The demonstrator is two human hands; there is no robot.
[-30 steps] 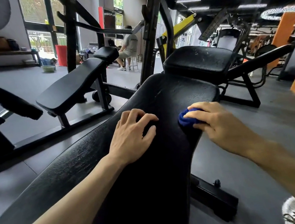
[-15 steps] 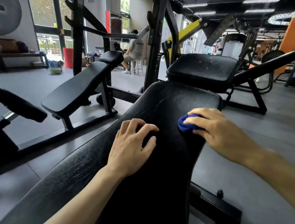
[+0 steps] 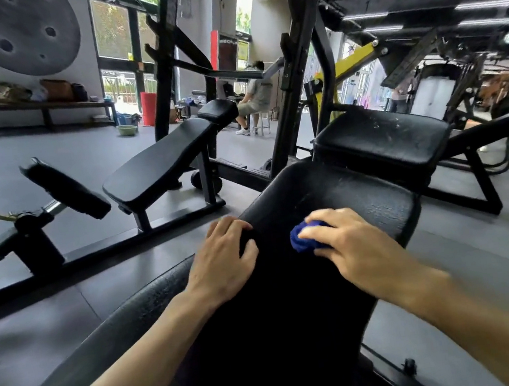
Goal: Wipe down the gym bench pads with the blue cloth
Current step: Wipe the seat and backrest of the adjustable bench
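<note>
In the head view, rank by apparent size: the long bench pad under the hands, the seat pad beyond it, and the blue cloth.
1. Long bench pad, partly inflated by nearness.
2. Seat pad.
3. Blue cloth, mostly covered by the right hand.

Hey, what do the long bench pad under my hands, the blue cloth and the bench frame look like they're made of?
Long bench pad: looks like black vinyl or faux leather over padding; grained surface with a dull sheen and scuffs. Blue cloth: soft, fuzzy fabric, possibly microfibre, bunched in the right hand. Bench frame: apparently steel tubing, painted matte black; straight, rigid bars.
</note>
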